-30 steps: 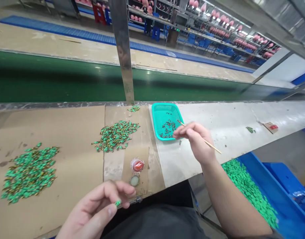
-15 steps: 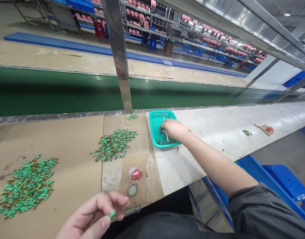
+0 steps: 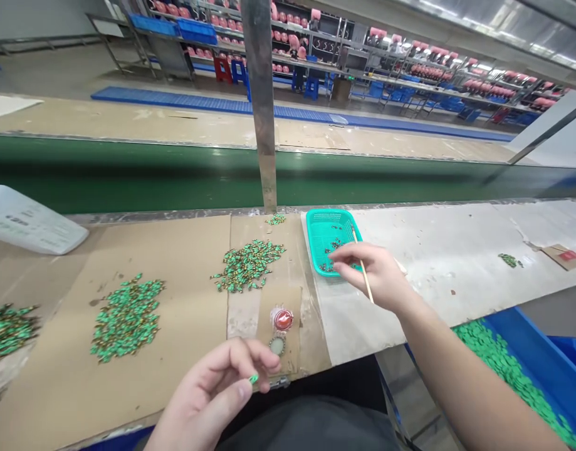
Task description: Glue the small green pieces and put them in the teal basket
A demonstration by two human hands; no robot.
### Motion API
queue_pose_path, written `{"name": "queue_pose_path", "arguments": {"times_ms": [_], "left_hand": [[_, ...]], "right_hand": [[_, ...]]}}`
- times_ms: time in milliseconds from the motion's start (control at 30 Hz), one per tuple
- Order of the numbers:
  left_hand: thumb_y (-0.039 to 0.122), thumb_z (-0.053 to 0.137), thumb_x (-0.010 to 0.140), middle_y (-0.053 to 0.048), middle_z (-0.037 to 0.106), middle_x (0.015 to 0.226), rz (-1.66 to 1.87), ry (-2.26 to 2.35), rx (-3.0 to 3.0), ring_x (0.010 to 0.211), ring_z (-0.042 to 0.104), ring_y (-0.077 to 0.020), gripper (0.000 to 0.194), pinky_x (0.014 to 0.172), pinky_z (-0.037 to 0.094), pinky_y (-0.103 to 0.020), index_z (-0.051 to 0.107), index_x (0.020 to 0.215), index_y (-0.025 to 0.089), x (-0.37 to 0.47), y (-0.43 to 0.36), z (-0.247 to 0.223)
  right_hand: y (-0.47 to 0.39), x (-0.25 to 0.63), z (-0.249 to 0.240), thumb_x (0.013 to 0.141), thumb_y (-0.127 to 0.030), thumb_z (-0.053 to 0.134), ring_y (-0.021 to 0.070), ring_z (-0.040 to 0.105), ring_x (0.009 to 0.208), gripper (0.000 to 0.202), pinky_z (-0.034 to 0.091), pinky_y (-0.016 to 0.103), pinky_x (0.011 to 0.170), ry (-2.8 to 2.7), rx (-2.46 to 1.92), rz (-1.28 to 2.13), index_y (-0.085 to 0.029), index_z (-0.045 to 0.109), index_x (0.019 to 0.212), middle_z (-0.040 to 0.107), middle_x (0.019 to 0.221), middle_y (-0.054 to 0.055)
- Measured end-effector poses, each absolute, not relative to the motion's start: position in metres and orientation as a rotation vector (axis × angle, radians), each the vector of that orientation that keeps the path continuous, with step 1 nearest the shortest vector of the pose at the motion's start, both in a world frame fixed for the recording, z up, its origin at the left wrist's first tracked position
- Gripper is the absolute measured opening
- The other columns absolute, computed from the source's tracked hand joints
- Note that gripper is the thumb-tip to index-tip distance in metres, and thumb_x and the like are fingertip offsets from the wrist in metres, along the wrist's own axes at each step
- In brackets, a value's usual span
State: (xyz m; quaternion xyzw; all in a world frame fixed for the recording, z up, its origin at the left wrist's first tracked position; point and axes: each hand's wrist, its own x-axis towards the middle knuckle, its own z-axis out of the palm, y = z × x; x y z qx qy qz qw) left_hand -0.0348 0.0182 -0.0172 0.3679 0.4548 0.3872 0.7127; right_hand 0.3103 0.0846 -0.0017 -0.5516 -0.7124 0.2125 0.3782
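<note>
My left hand (image 3: 212,391) is closed at the lower middle, pinching a small green piece (image 3: 253,379) between thumb and finger. A thin wooden stick (image 3: 365,283) crosses my right hand (image 3: 384,275), held in its curled fingers. The right thumb and index fingertips are over the front right part of a turquoise basket (image 3: 318,235); whether they also pinch something tiny, I cannot tell. Small dark bits (image 3: 335,243) are scattered inside the basket. Just beyond the left hand, a red round cap (image 3: 283,320) and a pale round cap (image 3: 277,345) lie on a cardboard piece.
Piles of green and gold pieces lie on the cardboard: one in the middle (image 3: 250,264), another further left (image 3: 128,319). A white container (image 3: 34,219) sits at far left. Behind runs a green belt (image 3: 175,178) with a metal post (image 3: 263,119). A blue bin (image 3: 527,351) stands below right.
My right hand has drawn back from inside the basket toward its front right edge, with the stick still held. The view has turned left. My left hand keeps its pinch on the green piece.
</note>
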Motion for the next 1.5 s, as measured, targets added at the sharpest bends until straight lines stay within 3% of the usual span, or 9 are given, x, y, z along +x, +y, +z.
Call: {"name": "queue_pose_path", "arguments": {"times_ms": [233,333,433,633,900,1500], "left_hand": [[0.065,0.109,0.084,-0.005,0.087,0.096,0.848,0.925,0.877,0.079,0.074,-0.0200,0.045,0.074,0.063,-0.026,0.087,0.080,0.026,-0.026,0.020,-0.007],[0.060,0.107,0.089,-0.005,0.084,0.091,0.801,0.922,0.931,0.072,0.071,-0.0170,0.039,0.069,0.061,-0.025,0.091,0.085,0.026,-0.025,0.020,-0.007],[0.056,0.104,0.095,-0.005,0.082,0.084,0.750,0.907,0.991,0.070,0.069,-0.0166,0.035,0.066,0.059,-0.024,0.091,0.087,0.024,-0.025,0.020,-0.008],[0.049,0.099,0.098,0.000,0.072,0.070,0.730,0.914,1.017,0.061,0.057,-0.0136,0.030,0.059,0.051,-0.022,0.088,0.085,0.024,-0.024,0.016,-0.004],[0.032,0.095,0.090,0.004,0.062,0.061,0.699,0.917,1.093,0.056,0.050,-0.0125,0.024,0.053,0.043,-0.020,0.080,0.073,0.024,-0.015,0.022,0.016],[0.039,0.094,0.096,0.003,0.060,0.064,0.691,0.901,1.157,0.058,0.047,-0.0135,0.031,0.053,0.041,-0.021,0.078,0.075,0.024,-0.017,0.021,0.021]], "right_hand": [[0.036,0.264,0.010,0.105,-0.019,0.082,0.0195,0.082,0.087,0.008,0.070,0.033,0.084,-1.707,-1.121,0.742,-0.025,0.084,0.100,0.086,0.093,0.003],[0.021,0.247,0.009,0.097,-0.013,0.088,0.0173,0.083,0.082,0.011,0.069,0.027,0.076,-1.511,-1.092,0.973,-0.023,0.085,0.097,0.087,0.090,0.002],[0.008,0.235,0.011,0.097,-0.013,0.089,0.0173,0.085,0.078,0.010,0.068,0.024,0.070,-1.404,-1.050,1.134,-0.023,0.086,0.096,0.089,0.090,0.003],[0.000,0.228,0.018,0.103,-0.010,0.087,0.0185,0.087,0.085,0.014,0.072,0.029,0.084,-1.647,-0.967,0.877,-0.023,0.087,0.103,0.090,0.095,0.005],[0.000,0.224,0.019,0.106,-0.013,0.090,0.0197,0.086,0.085,0.013,0.073,0.032,0.083,-1.706,-0.901,0.871,-0.024,0.085,0.106,0.089,0.095,0.004],[-0.005,0.224,0.028,0.115,-0.010,0.078,0.0189,0.084,0.090,0.013,0.070,0.030,0.084,-1.944,-0.889,0.712,-0.023,0.079,0.116,0.087,0.101,0.005]]}}
